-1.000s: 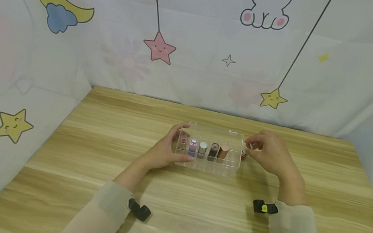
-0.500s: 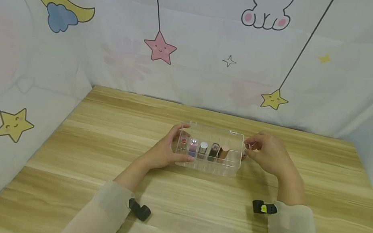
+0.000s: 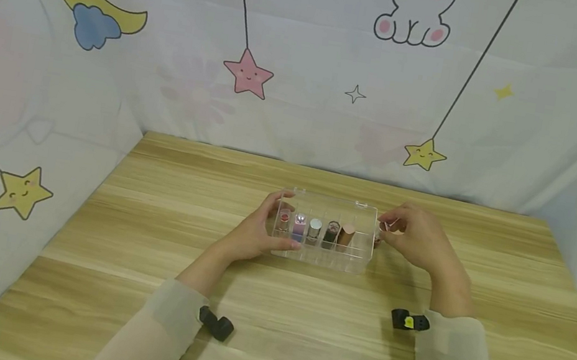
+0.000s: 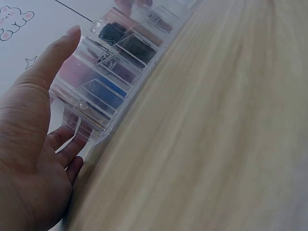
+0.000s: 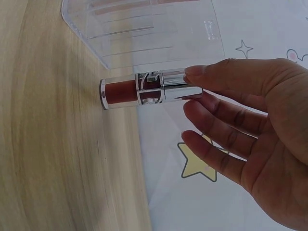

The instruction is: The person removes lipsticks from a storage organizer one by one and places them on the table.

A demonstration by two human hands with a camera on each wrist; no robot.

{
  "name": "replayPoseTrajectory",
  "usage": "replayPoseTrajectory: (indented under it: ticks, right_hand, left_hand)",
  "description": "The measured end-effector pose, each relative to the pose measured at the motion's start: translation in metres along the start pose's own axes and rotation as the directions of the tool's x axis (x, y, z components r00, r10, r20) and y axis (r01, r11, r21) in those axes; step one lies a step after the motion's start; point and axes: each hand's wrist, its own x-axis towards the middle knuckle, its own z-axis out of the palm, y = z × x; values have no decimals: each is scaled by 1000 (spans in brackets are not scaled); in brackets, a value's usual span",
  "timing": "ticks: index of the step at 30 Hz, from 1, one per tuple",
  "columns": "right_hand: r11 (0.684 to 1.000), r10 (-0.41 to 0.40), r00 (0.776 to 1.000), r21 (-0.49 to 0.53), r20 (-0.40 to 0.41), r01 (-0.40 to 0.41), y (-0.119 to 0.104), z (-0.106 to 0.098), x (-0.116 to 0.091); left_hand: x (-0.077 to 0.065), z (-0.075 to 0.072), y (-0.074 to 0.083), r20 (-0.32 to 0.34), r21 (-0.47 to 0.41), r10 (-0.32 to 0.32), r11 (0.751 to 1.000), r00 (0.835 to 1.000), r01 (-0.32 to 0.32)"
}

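Note:
A clear plastic lipstick organizer (image 3: 321, 257) stands on the wooden table. Several lipsticks sit in its slots, among them a pink and blue one (image 3: 298, 229), a silver-topped one (image 3: 314, 229) and a copper-coloured one (image 3: 346, 234). My left hand (image 3: 251, 234) grips the organizer's left end, thumb in front and fingers around the end. Just beyond the right end, my right hand (image 3: 423, 242) pinches a lipstick (image 5: 122, 92) by its silver end. This lipstick has a reddish-brown body inside a clear case. It is upright and close to the table; whether it touches cannot be told.
The wooden table (image 3: 276, 329) reaches forward to a white cloth backdrop (image 3: 297, 125) printed with stars, a moon and a bear. Cloth also hangs at both sides. A black wrist camera (image 3: 222, 328) is strapped to the left sleeve, another (image 3: 400, 318) to the right.
Very little differs. The lipstick in my right hand has shifted slightly against the organizer's right end; both hands keep their hold and the organizer stays in place.

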Motion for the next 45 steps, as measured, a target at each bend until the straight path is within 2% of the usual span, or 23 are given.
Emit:
replayPoseTrajectory:
  ticks: [16, 35, 45]
  right_hand:
    - [999, 37, 999, 14, 18, -37, -5, -7, -3]
    - [1000, 8, 1000, -6, -22, -8, -13, -12, -7]
    - [1000, -4, 1000, -10, -17, 4, -20, -16, -9]
  left_hand:
    - [0, 0, 0, 3, 3, 15, 1000, 1000, -15]
    - [1, 0, -2, -3, 12, 14, 1000, 1000, -13]
    - [1, 0, -3, 6, 1, 23, 1000, 1000, -23]
